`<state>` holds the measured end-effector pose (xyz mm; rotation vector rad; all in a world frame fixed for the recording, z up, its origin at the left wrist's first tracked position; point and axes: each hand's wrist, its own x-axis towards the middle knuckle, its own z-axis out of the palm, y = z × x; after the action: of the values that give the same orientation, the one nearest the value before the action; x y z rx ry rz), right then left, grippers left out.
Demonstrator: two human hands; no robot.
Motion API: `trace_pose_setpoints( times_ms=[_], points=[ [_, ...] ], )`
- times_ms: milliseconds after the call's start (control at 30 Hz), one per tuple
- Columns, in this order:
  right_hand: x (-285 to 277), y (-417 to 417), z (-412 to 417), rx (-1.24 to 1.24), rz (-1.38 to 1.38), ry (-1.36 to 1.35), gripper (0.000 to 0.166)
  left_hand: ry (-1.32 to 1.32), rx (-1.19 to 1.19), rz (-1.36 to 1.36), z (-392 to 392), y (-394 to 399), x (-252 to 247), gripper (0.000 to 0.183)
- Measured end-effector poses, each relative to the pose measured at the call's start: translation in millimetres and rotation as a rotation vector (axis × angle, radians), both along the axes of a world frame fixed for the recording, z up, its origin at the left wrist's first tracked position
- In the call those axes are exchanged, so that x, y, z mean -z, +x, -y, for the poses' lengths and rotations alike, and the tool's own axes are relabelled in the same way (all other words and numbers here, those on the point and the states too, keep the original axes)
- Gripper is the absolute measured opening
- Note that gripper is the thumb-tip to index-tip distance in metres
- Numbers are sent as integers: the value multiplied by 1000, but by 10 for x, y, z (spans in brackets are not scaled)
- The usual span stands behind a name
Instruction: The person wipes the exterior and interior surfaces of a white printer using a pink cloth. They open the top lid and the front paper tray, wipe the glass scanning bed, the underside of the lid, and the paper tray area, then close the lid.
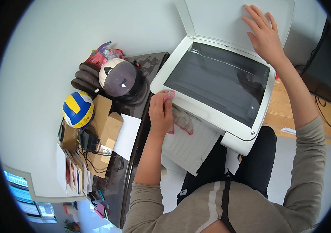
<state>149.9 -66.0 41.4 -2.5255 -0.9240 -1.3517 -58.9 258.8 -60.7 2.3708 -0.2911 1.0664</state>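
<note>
A white flatbed printer-scanner (201,109) stands before me with its lid (217,20) raised, showing the dark scanner glass (217,81). My left hand (161,112) pinches a thin cloth with a pink edge (183,120) at the front left of the scanner's frame. The cloth hangs down over the grey paper tray (190,142). Against the inner face of the lid, my right hand (262,33) is spread with its fingers apart, holding nothing; its reflection shows in the glass.
On the dark table at left are a helmet (119,78), a volleyball (78,110), an opened cardboard box (101,131), a black adapter with cables (88,140), white paper (127,137) and upright folders (78,171). A dark screen (328,70) and loose cable are at right, by a wooden surface (281,107).
</note>
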Motion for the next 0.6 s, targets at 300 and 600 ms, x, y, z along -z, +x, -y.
trace_pose_setpoints(
  times_ms=[300,600],
  points=[
    [593,-176,16,-81,42,312,37,60,40,-72,183,-57,-119,12],
    [754,-93,12,-184,-16,442,31,225,187,-254,716,-76,-134,12]
  ],
)
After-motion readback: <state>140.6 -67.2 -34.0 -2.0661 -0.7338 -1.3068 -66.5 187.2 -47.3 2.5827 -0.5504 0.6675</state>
